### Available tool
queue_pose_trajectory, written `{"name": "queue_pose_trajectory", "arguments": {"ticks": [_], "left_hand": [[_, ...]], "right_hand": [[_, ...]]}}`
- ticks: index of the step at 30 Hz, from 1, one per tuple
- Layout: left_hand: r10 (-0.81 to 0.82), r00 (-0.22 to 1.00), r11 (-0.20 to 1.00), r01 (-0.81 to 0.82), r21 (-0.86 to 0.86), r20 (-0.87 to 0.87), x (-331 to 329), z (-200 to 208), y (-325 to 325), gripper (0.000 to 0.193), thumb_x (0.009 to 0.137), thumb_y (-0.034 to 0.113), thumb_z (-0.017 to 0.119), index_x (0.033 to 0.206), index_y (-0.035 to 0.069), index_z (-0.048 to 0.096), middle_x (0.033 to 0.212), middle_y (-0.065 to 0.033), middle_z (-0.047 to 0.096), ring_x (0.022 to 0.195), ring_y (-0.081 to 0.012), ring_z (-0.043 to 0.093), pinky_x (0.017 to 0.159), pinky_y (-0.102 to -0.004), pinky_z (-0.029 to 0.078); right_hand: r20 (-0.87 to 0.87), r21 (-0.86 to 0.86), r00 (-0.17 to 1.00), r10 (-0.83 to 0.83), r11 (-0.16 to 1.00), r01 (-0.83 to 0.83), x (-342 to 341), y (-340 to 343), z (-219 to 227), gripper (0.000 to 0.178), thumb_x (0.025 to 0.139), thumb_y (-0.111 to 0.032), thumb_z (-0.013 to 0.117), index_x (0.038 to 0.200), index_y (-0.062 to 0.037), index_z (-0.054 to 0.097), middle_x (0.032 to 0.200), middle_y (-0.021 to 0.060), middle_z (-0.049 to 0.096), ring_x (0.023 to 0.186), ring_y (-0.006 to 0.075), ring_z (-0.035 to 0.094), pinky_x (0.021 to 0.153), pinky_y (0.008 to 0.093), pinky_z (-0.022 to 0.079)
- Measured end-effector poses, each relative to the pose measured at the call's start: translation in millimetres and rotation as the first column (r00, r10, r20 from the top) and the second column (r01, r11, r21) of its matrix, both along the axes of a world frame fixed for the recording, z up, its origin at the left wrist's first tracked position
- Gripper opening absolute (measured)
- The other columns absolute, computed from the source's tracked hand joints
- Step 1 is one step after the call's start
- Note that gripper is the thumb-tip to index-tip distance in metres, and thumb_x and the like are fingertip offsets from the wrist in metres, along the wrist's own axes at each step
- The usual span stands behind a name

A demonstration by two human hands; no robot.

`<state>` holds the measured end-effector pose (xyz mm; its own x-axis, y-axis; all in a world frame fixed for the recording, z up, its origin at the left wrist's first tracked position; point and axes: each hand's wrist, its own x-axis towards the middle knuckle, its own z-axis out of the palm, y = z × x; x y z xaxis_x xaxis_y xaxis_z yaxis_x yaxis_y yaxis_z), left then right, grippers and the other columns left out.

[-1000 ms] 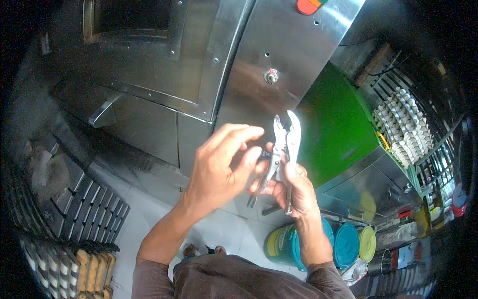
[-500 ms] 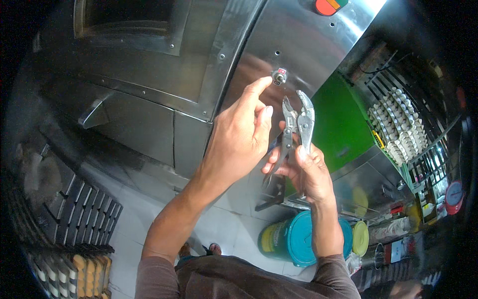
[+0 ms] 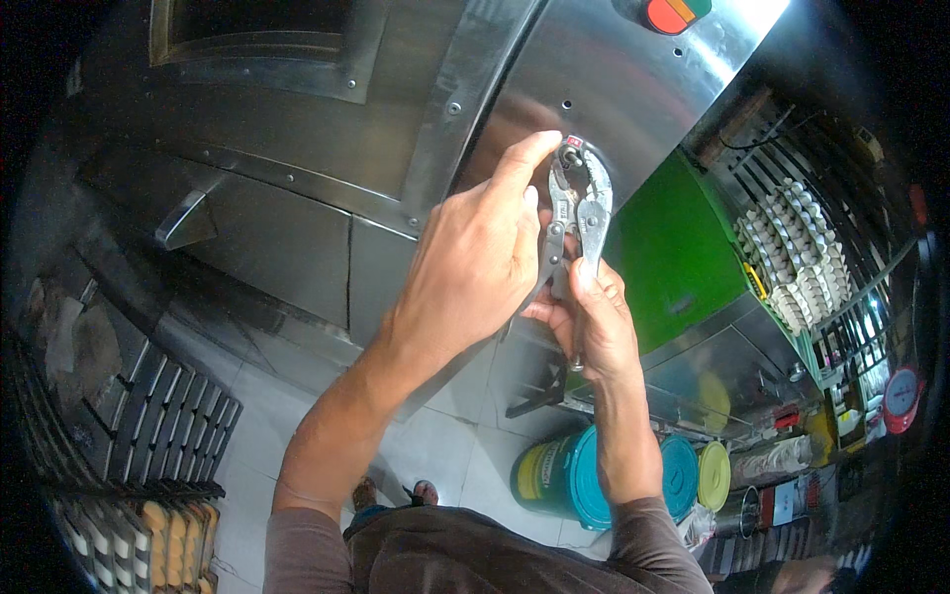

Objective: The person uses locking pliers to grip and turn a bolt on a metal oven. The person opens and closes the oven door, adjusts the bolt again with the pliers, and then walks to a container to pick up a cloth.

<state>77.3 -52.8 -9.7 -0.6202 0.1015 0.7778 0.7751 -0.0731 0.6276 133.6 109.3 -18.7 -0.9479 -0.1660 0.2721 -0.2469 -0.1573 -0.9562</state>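
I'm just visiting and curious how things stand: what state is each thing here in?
Toggle switch: on or off, cannot tell.
Locking pliers: jaws open, framing the toggle switch; contact unclear.
Right fingers: closed on the locking pliers.
Left fingers: holding nothing visible, index extended beside the switch.
Windowed metal door: looks shut.
Nearest teal-lidded bucket: covered.
Egg trays: stacked.
Red-and-green button: lit or unlit, unclear.

Standing before a panel (image 3: 618, 99) at upper centre, holding pliers (image 3: 593, 223) in the right hand (image 3: 604, 319) at its switch (image 3: 571, 156), placing the left hand (image 3: 470, 257) just left of them, having egg trays (image 3: 797, 247) right and buckets (image 3: 559, 477) lower right.
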Motion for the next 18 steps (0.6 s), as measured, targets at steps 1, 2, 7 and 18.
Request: {"name": "queue_pose_trajectory", "arguments": {"ticks": [1, 2, 7, 18], "left_hand": [[0.033, 0.997, 0.999, -0.033, -0.004, -0.064, -5, 1, 1, 0.038, 0.104, 0.005, 0.042, 0.142, 0.006, 0.049, 0.066, -0.0121, 0.059, 0.049, -0.0192, 0.061, 0.050, -0.0370, 0.048], [0.048, 0.995, 0.998, -0.050, -0.028, -0.088, -6, 2, 0, 0.038, 0.104, 0.005, 0.041, 0.141, 0.006, 0.049, 0.065, -0.0128, 0.060, 0.049, -0.0201, 0.062, 0.049, -0.0375, 0.048], [0.045, 0.996, 0.987, -0.057, -0.153, -0.076, -6, 13, -2, 0.036, 0.104, 0.005, 0.039, 0.139, 0.005, 0.049, 0.058, -0.0133, 0.061, 0.047, -0.0220, 0.063, 0.049, -0.0386, 0.051], [0.053, 0.996, 0.971, -0.067, -0.231, -0.067, -5, 17, -6, 0.039, 0.102, 0.004, 0.040, 0.140, 0.004, 0.048, 0.055, -0.0118, 0.061, 0.048, -0.0229, 0.065, 0.049, -0.0393, 0.053]], "right_hand": [[-0.004, -0.018, 1.000, -0.004, 1.000, 0.004, -1, -3, -1, 0.067, 0.102, -0.043, 0.059, 0.150, -0.0011, 0.039, 0.109, 0.0138, 0.067, 0.096, 0.0269, 0.071, 0.085, 0.0374, 0.057], [-0.008, -0.035, 1.000, -0.007, 0.999, 0.007, -2, -5, -2, 0.066, 0.102, -0.042, 0.059, 0.150, -0.0010, 0.040, 0.110, 0.0134, 0.067, 0.096, 0.0266, 0.071, 0.085, 0.0377, 0.057], [-0.051, -0.055, 0.998, -0.038, 0.998, 0.035, -11, -4, -16, 0.056, 0.103, -0.038, 0.057, 0.142, 0.0015, 0.048, 0.117, 0.0135, 0.065, 0.100, 0.0252, 0.069, 0.087, 0.0423, 0.058], [-0.095, 0.016, 0.992, -0.085, 0.996, 0.087, -11, -6, -15, 0.039, 0.105, -0.038, 0.054, 0.115, -0.0005, 0.059, 0.094, 0.0087, 0.067, 0.085, 0.0215, 0.069, 0.077, 0.0387, 0.059]]}}
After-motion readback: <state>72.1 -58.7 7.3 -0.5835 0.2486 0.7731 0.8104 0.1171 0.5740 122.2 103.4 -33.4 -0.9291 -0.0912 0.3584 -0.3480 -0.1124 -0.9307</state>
